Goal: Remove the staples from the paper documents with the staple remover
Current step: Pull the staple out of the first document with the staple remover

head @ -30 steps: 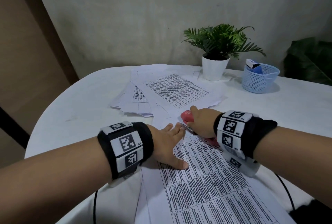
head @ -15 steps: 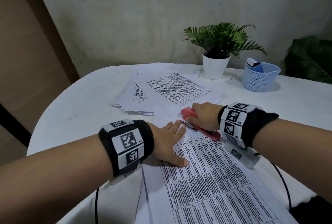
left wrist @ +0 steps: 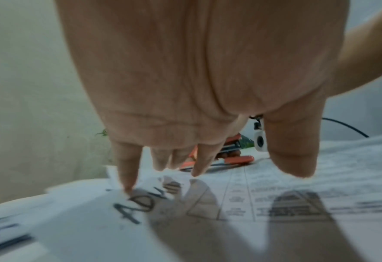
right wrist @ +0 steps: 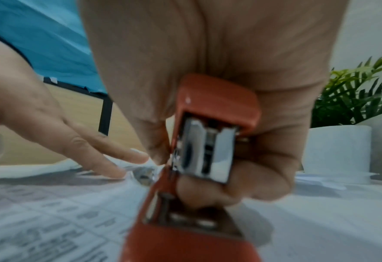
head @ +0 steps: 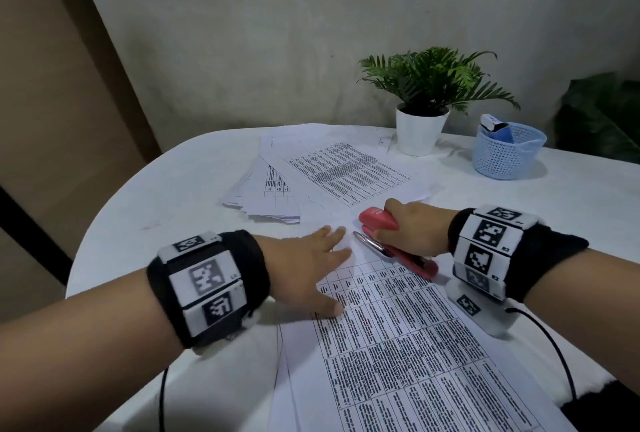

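Tabletop document (left wrist: 208,221), handwritten "Adv"

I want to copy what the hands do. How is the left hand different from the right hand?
The left hand lies flat with straight fingers on the printed paper document; the right hand is curled round the red stapler-shaped staple remover. The left hand holds nothing; the right hand grips a tool. Both wear black wristbands with square markers.
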`<state>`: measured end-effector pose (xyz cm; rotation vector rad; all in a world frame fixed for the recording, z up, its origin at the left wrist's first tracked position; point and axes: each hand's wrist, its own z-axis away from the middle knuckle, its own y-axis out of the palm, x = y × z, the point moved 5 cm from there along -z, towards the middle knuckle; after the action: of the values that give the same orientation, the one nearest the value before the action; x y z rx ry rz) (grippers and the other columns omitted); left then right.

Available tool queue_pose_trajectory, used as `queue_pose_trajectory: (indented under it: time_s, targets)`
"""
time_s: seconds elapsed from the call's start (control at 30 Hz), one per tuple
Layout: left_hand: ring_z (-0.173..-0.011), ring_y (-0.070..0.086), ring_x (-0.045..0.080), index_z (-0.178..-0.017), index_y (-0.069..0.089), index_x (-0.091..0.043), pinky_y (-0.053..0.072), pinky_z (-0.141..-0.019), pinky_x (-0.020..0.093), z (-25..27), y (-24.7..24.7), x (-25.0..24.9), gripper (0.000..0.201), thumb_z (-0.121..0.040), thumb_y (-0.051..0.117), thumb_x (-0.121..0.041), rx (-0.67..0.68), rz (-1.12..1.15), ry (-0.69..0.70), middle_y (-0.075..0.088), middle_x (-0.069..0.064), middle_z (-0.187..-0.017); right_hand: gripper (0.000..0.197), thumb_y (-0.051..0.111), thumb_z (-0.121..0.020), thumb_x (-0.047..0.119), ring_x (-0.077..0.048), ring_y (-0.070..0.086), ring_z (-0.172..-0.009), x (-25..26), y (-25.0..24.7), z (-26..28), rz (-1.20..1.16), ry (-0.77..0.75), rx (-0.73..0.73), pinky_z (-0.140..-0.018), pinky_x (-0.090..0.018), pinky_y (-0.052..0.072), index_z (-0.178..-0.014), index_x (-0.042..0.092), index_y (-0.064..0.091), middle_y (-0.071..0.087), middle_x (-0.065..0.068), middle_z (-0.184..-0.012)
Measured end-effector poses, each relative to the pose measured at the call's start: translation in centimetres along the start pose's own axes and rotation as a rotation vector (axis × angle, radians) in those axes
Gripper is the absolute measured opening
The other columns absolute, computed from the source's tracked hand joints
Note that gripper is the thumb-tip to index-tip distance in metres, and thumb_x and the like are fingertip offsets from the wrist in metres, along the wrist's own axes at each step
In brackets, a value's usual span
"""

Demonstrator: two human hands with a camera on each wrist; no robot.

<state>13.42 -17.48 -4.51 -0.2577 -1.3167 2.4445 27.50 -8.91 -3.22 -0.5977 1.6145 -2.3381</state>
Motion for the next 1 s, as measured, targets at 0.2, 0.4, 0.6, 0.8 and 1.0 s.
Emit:
queue_pose_trajectory:
  time_s: [0.2, 0.4, 0.6, 0.8, 1.0]
  targets:
    - [-0.147, -0.012, 0.015, -0.15, -0.014, -0.018, 0.001, -0.121, 0.036, 1.8, 2.5, 1.5, 0.092, -0.091, 0.041, -0.061, 0.057, 0.058, -0.069, -0.022, 0.001, -0.157, 0.027, 0.047, -0.093, 0.039, -0.02, 0.047, -0.088, 0.2, 0.3, 1.8, 0.047, -0.008, 0.064, -0.075, -0.029, 0.036, -0.105, 0.015, 0.039, 0.051, -0.006, -0.104]
    - [-0.146, -0.009, 0.01, -0.15, -0.014, -0.02, 0.007, -0.121, 0.038, 1.5, 3.0, 1.8, 0.1, -0.084, 0.043, -0.069, 0.039, 0.064, -0.097, -0.021, -0.005, -0.157, 0.023, 0.043, -0.095, 0.038, -0.02, 0.047, -0.086, 3.0, 1.4, 3.2, 0.106, -0.071, 0.106, -0.075, -0.029, 0.037, -0.102, 0.017, 0.035, 0.052, -0.006, -0.103]
    - [-0.146, -0.007, 0.007, -0.15, -0.015, -0.022, 0.011, -0.12, 0.039, 1.3, 3.6, 2.5, 0.112, -0.069, 0.037, -0.081, 0.041, 0.084, -0.122, -0.024, -0.008, -0.156, 0.035, 0.038, -0.098, 0.03, -0.022, 0.048, -0.088, 5.3, 1.8, 2.1, 0.105, -0.063, 0.064, -0.075, -0.029, 0.037, -0.122, 0.006, 0.037, 0.056, -0.013, -0.118]
    - [-0.146, -0.007, 0.006, -0.149, -0.015, -0.025, 0.014, -0.12, 0.042, 0.9, 4.1, 2.8, 0.121, -0.055, 0.029, -0.088, 0.024, 0.082, -0.122, -0.023, -0.01, -0.156, 0.035, 0.036, -0.099, 0.028, -0.029, 0.055, -0.109, 6.8, 2.1, 2.1, 0.174, -0.009, 0.034, -0.077, -0.031, 0.04, -0.126, 0.005, 0.035, 0.054, -0.014, -0.122]
    - [-0.146, -0.012, 0.011, -0.148, -0.019, -0.02, 0.01, -0.12, 0.045, 1.0, 3.7, 2.5, 0.107, -0.078, 0.037, -0.078, 0.064, 0.023, -0.104, -0.025, -0.003, -0.156, 0.04, 0.029, -0.102, 0.027, -0.026, 0.049, -0.121, 8.1, 1.9, 2.7, 0.245, -0.021, 0.042, -0.094, -0.031, 0.04, -0.133, 0.003, 0.036, 0.046, -0.012, -0.133]
